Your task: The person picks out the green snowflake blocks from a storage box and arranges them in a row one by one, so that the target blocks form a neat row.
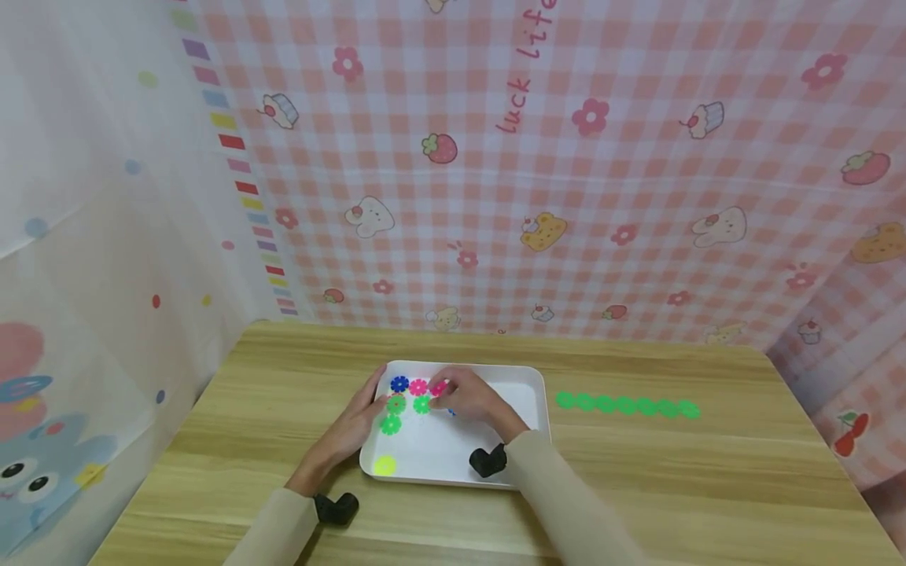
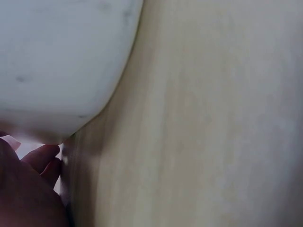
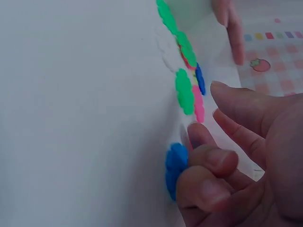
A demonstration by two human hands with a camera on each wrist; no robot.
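Note:
A white tray [image 1: 488, 481] on the table holds several small flower-shaped plastic discs. My left hand [image 1: 357, 420] grips the tray's left rim, with its fingers along the outer wall; in the left wrist view the hand [image 2: 35, 184] is at the tray corner [image 2: 71, 85]. Over the tray's upper middle, my right hand [image 1: 470, 397] has its thumb [image 3: 241, 104] apart from bent fingers, with nothing seen between them. A pink disc [image 1: 439, 387] lies at its fingertips, partly hidden. Close by are a green disc [image 1: 421, 405], another pink disc [image 1: 418, 387] and a blue disc [image 3: 175, 170].
Farther left in the tray lie a dark blue disc [image 1: 399, 384], green discs [image 1: 391, 424] and a yellow disc [image 1: 385, 465]. A straight row of green discs [image 1: 626, 406] lies on the wooden table [image 1: 708, 487] right of the tray. A checked cloth [image 1: 495, 196] hangs behind the table.

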